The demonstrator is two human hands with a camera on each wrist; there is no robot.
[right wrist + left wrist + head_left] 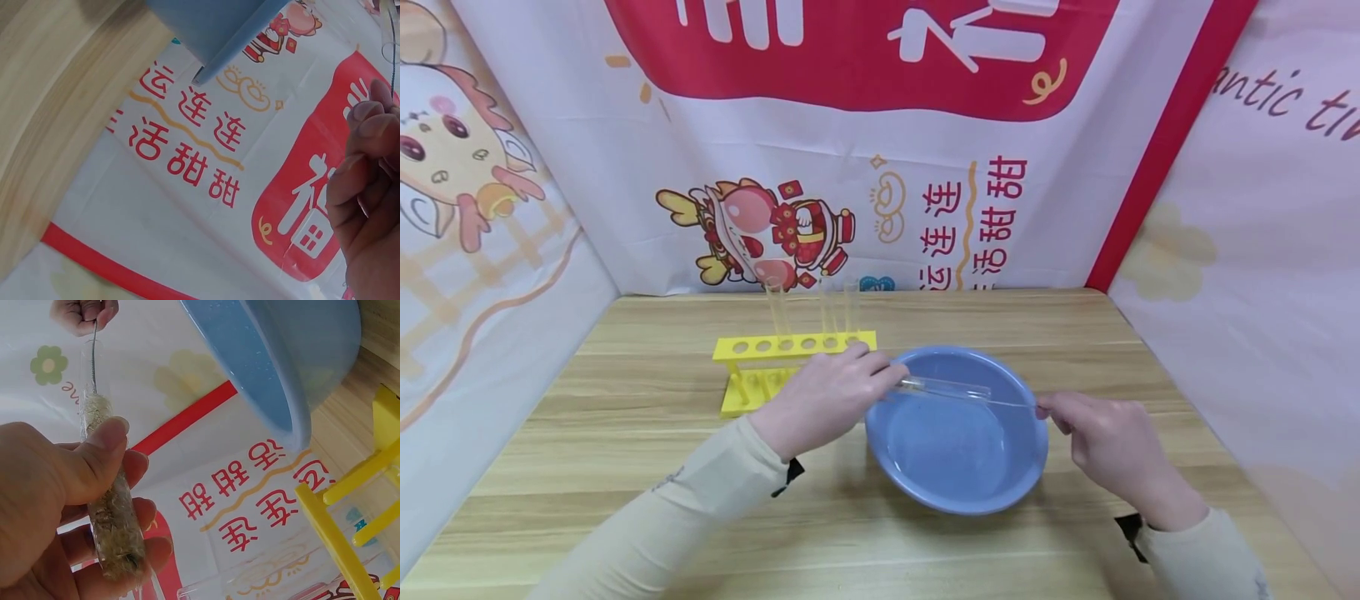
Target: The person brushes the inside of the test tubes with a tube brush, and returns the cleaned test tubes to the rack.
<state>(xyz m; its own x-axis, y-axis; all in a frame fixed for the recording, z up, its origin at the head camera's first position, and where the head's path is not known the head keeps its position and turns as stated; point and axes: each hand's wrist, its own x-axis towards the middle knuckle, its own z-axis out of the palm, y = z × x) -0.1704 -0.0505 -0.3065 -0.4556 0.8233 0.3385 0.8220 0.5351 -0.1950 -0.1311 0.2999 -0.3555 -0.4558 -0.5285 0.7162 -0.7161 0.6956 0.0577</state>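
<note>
My left hand [835, 392] grips a clear glass test tube [955, 388], held slanted over a blue basin [1022, 450]. In the left wrist view, the pale bristles of a test tube brush [112, 519] fill the tube's lower part, under the left hand's fingers [106, 440]. The brush's thin twisted wire [94, 362] runs out of the tube's mouth. The right hand [1112, 442] pinches the end of that wire beyond the basin's right rim. In the right wrist view, curled fingers [369, 131] hold the wire near the right edge.
A yellow test tube rack [726, 348] stands left of the basin, partly behind the left hand. Three clear test tubes [777, 308] stand upright in it. Water shows in the basin. A printed cloth [887, 133] hangs behind the wooden table [647, 367], with cloth at both sides.
</note>
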